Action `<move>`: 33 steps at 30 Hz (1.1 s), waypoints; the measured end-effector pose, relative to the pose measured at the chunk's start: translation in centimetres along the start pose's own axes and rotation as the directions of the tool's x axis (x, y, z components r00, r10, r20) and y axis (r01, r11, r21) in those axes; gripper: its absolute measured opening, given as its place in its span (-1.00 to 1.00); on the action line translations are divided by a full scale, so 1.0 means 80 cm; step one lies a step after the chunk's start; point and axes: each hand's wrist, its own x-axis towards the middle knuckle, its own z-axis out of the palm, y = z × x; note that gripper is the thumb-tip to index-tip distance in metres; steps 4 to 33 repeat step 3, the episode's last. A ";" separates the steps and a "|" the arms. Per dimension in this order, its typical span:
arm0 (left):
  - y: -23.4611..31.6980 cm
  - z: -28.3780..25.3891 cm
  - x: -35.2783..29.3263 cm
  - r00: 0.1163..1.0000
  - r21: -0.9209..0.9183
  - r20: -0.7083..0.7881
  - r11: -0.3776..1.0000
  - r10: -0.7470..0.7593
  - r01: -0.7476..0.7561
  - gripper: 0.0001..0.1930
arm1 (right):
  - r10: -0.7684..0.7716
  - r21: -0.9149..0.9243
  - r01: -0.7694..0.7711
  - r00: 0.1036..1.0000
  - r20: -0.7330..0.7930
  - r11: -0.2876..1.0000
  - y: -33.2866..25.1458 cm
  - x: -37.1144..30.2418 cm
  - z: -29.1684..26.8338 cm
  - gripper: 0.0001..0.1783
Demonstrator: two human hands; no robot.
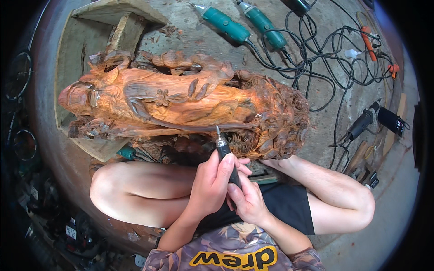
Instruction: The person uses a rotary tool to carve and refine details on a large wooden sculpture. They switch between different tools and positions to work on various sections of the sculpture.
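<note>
A large reddish-brown wood carving (pixel 181 97) of a robed figure lies on its back across the work surface in front of me. My left hand (pixel 210 184) is closed round a black rotary carving handpiece (pixel 222 147) with a metal nose. My right hand (pixel 246 196) also grips it, at its lower end. The pointed bit faces away from me, at the near edge of the carved robe; whether it touches the wood I cannot tell. The ends of some fingers are hidden behind the handpiece and the other hand.
A wooden support (pixel 68 67) stands under the carving's left end. Two green power tools (pixel 226 25) lie beyond it, with tangled black cables (pixel 312 58) to the right. A black tool (pixel 361 122) lies at the right. My bent legs flank my hands.
</note>
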 end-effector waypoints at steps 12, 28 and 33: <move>-0.003 0.007 0.007 0.997 0.005 0.046 0.998 -0.064 0.064 -0.67 | 0.002 0.045 0.000 0.998 -0.056 0.999 -0.003 -0.002 -0.006 -0.60; -0.003 0.007 0.007 0.997 0.005 0.046 0.998 -0.064 0.064 -0.67 | 0.002 0.045 0.000 0.998 -0.056 0.999 -0.003 -0.002 -0.006 -0.60; -0.003 0.007 0.007 0.997 0.005 0.046 0.998 -0.064 0.064 -0.67 | 0.002 0.045 0.000 0.998 -0.056 0.999 -0.003 -0.002 -0.006 -0.60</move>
